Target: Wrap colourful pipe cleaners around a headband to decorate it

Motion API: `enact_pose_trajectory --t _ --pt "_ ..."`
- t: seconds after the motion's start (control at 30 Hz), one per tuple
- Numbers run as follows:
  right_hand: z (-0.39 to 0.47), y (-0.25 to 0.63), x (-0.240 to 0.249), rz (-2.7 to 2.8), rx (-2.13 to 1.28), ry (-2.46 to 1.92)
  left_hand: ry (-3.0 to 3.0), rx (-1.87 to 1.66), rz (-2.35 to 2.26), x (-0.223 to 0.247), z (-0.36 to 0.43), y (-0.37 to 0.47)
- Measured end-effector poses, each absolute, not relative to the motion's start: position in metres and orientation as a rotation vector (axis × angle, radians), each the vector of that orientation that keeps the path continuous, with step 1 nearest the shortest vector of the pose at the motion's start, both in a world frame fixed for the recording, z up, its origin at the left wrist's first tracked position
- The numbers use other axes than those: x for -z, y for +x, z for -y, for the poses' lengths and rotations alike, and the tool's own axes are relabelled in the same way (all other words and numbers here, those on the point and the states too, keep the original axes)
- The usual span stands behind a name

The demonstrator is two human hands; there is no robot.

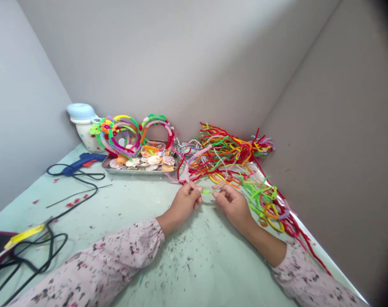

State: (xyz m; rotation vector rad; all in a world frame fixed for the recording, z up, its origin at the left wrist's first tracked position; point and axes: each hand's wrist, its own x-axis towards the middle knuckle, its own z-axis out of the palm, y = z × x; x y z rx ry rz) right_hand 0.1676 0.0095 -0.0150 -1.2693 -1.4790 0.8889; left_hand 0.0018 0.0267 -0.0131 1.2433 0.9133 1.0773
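Above the table I hold a headband [188, 165], its arc standing up from my hands. Pink and lavender fuzzy wrapping covers its left side and top; a thin pale band runs down the right side. My left hand [183, 204] is closed on the wrapped lower end. A short bright green pipe cleaner [206, 192] shows between my fingertips. My right hand [234, 205] pinches at the right end of this green piece, close to the thin side of the band; the exact grip is partly hidden by the fingers.
Behind my hands, a metal tray [139, 172] holds shells and finished colourful headbands [155, 123]. Pipe cleaners [228, 143] are heaped at the back right. On the left are a blue glue gun [77, 165], a black cord [94, 192] and a white bottle [87, 132]. Walls border the table.
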Motion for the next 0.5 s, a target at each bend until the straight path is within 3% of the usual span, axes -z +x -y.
enact_pose_trajectory --t 0.5 --pt "-0.0081 0.1672 0.0210 1.847 -0.726 -1.288 1.020 -1.080 -0.760 0.0149 -0.0322 -0.0025"
